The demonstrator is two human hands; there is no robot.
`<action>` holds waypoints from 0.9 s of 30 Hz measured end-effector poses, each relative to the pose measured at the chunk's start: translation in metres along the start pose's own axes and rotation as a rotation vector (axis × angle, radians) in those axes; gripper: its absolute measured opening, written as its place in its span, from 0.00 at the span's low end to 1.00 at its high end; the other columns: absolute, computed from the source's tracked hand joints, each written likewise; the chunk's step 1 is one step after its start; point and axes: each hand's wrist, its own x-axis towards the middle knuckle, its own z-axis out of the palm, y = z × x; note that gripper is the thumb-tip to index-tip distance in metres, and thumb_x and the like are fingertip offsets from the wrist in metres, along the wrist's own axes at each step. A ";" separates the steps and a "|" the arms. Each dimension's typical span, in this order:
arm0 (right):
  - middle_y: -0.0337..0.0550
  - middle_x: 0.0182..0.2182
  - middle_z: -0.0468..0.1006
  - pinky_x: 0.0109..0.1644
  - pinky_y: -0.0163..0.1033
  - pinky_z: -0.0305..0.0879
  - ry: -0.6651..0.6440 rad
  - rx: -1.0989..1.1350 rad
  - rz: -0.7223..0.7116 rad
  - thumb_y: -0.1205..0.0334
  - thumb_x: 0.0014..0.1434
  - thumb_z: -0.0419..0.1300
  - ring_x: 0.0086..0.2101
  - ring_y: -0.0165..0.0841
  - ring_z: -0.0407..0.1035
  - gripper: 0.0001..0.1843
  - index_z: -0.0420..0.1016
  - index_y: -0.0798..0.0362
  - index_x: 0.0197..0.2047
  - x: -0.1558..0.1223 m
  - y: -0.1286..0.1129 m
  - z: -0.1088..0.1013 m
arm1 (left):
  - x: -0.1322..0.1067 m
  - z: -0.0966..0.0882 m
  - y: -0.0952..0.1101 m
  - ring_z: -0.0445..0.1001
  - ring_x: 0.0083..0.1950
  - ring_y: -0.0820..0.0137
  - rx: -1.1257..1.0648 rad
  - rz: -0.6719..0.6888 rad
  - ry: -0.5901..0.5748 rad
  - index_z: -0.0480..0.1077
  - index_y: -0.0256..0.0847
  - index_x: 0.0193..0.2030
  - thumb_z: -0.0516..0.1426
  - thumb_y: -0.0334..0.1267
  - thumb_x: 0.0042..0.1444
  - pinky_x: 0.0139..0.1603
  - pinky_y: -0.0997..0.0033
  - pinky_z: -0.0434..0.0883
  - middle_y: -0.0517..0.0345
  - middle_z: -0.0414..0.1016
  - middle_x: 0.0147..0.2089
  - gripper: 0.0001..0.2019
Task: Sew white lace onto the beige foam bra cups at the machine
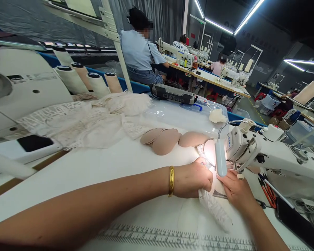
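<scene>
My left hand (192,179), with a gold bangle at the wrist, is closed on a piece of white lace fabric (214,209) and a beige bra cup at the needle of a white sewing machine (264,153). My right hand (237,190) lies flat on the same lace just right of it, fingers stretched toward the needle. A small lamp (221,162) on a gooseneck lights the spot and hides part of the work. Several beige bra cups (164,139) lie stacked just beyond my hands.
A heap of white lace pieces (94,118) covers the table's left middle, with thread cones (94,82) behind. Red-handled scissors (267,190) lie right of the machine. A clear plastic bin (183,115) and a grey tool box stand behind. Other people sit at machines further back.
</scene>
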 end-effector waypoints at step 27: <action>0.44 0.43 0.81 0.37 0.38 0.62 -0.015 0.106 -0.144 0.73 0.69 0.52 0.37 0.36 0.67 0.16 0.74 0.48 0.53 -0.002 -0.008 -0.006 | 0.001 0.007 -0.027 0.68 0.32 0.68 0.190 0.041 0.117 0.63 0.39 0.23 0.57 0.21 0.43 0.47 0.58 0.58 0.63 0.75 0.28 0.10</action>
